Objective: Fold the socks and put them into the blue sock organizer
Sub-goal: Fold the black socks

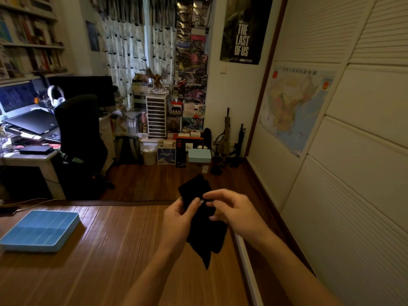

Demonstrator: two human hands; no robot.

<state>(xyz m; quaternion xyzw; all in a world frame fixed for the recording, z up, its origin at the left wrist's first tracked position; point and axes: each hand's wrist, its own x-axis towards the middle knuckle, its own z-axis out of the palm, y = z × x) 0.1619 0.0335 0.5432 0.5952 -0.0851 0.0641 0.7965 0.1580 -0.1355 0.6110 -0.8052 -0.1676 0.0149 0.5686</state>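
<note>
Black sock [205, 237] held up at 5 o'clock over bamboo mat [123, 250], left hand [178, 219] pinching its left edge, right hand [234, 210] curled on its right edge, blue organizer [39, 230] flat on mat at 8 o'clock, well apart.

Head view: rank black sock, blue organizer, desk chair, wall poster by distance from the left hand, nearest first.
1. black sock: gripped in the left hand itself.
2. blue organizer: on the mat, off to the left.
3. desk chair: across the floor, at the desk.
4. wall poster: high on the far wall.
</note>
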